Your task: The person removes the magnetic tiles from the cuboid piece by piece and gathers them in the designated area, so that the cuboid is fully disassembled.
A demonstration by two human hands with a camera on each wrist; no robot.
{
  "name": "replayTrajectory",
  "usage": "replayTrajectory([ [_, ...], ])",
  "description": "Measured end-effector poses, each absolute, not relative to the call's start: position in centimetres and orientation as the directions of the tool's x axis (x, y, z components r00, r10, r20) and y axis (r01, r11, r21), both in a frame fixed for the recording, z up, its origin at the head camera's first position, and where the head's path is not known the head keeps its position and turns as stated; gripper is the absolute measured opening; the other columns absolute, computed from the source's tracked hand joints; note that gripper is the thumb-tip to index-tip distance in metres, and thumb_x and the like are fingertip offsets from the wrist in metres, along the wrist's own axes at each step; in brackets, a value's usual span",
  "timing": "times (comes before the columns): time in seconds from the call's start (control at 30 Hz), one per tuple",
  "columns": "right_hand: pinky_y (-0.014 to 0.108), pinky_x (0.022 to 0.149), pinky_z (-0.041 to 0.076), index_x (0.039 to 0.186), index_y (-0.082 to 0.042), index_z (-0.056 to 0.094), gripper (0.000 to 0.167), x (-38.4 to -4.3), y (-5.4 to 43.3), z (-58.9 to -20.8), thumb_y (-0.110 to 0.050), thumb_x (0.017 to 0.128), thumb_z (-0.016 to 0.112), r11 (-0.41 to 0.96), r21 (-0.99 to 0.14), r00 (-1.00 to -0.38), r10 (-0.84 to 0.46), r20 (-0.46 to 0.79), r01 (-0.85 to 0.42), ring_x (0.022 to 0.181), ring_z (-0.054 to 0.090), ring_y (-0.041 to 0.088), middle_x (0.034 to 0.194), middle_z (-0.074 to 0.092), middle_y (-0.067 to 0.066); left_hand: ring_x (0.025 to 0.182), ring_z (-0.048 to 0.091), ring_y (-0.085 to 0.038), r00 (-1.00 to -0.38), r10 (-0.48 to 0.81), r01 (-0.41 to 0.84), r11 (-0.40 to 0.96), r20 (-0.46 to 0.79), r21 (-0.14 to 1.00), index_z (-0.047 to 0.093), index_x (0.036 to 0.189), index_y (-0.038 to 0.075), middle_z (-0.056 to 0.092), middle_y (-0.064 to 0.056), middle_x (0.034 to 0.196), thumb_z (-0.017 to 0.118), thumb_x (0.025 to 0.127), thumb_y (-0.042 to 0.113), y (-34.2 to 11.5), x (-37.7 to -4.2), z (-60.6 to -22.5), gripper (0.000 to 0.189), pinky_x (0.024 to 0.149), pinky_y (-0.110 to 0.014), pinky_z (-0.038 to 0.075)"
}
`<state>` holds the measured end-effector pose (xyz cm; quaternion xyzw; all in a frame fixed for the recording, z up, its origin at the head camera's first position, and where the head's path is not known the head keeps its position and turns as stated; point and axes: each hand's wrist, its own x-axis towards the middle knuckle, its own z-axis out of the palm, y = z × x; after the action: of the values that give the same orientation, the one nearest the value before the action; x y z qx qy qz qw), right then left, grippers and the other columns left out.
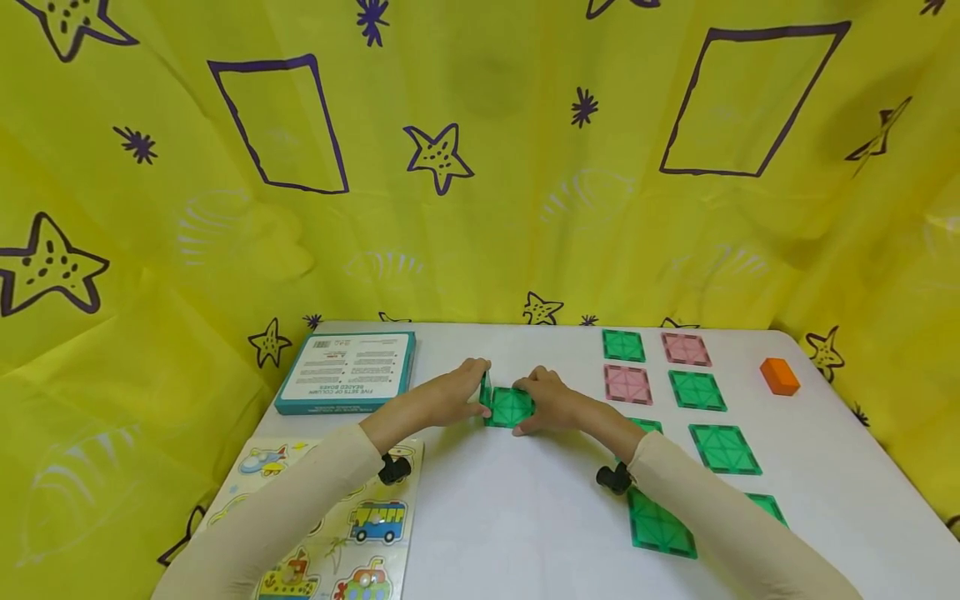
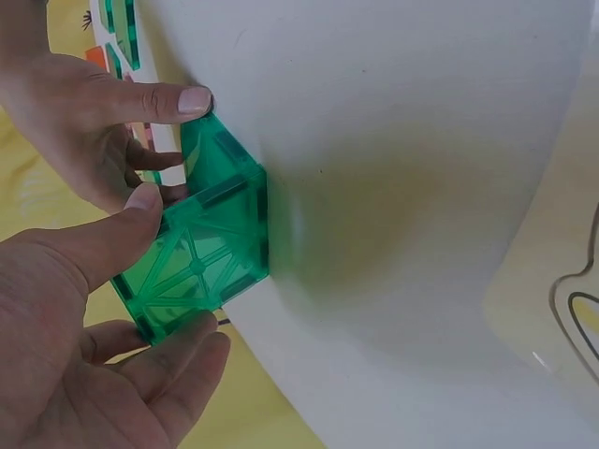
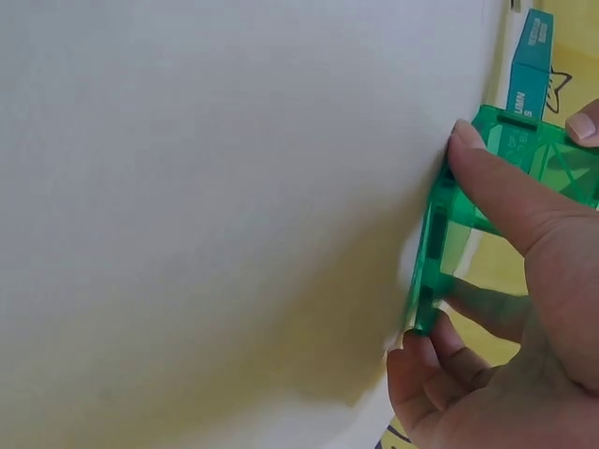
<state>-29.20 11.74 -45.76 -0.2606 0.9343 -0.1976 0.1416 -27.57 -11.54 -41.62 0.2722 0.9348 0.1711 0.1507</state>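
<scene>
In the head view, my left hand (image 1: 456, 395) grips a square green magnetic tile (image 2: 195, 267) that stands upright on its edge, with the thumb on its upper edge and the fingers at the opposite side. A second green magnetic tile (image 1: 512, 407) lies flat on the white table, its left edge meeting the foot of the upright one. My right hand (image 1: 553, 403) holds this flat tile by its right side, thumb along the near edge and fingers at the far one. From the right wrist, the flat tile (image 3: 430, 253) appears nearly edge-on between thumb and fingers.
Several green tiles (image 1: 725, 449) and pink tiles (image 1: 628, 384) lie at the right, partly under my right forearm. Beyond them sits an orange block (image 1: 780, 377). A teal-edged box (image 1: 345, 367) is at the back left, and a vehicle puzzle board (image 1: 378, 521) lies under my left forearm.
</scene>
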Motion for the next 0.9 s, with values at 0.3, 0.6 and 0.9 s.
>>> replayTrajectory([
  [0.3, 0.049, 0.100, 0.049, 0.149, -0.003, 0.055, 0.081, -29.1, 12.5, -45.9, -0.038, 0.085, 0.091, 0.785, -0.450, -0.846, -0.522, -0.111, -0.426, 0.114, 0.049, 0.031, 0.128, 0.049, 0.018, 0.142, 0.052, -0.032, -0.805, 0.559, 0.453, 0.796, -0.199, 0.402, 0.027, 0.160, 0.001, 0.037, -0.023, 0.161, 0.069, 0.105, 0.028, -11.2, -27.7, -41.6, 0.075, 0.119, -0.045, 0.043],
  [0.6, 0.052, 0.099, 0.052, 0.155, -0.009, 0.053, 0.084, -31.6, 15.5, -44.2, -0.032, 0.085, 0.092, 0.823, -0.423, -0.887, -0.453, -0.085, -0.379, 0.117, 0.046, 0.036, 0.132, 0.045, 0.022, 0.149, 0.045, -0.033, -0.812, 0.545, 0.434, 0.803, -0.210, 0.408, 0.025, 0.161, 0.002, 0.035, -0.022, 0.163, 0.068, 0.105, 0.029, -11.1, -27.6, -41.6, 0.075, 0.122, -0.046, 0.038],
  [0.9, 0.053, 0.095, 0.051, 0.157, -0.001, 0.047, 0.084, -34.6, 18.2, -42.7, -0.022, 0.088, 0.089, 0.827, -0.442, -0.908, -0.415, -0.061, -0.348, 0.121, 0.042, 0.043, 0.136, 0.041, 0.031, 0.149, 0.045, -0.032, -0.810, 0.545, 0.427, 0.802, -0.217, 0.417, 0.025, 0.162, 0.003, 0.034, -0.022, 0.164, 0.068, 0.106, 0.030, -11.1, -27.6, -41.7, 0.075, 0.123, -0.046, 0.038],
])
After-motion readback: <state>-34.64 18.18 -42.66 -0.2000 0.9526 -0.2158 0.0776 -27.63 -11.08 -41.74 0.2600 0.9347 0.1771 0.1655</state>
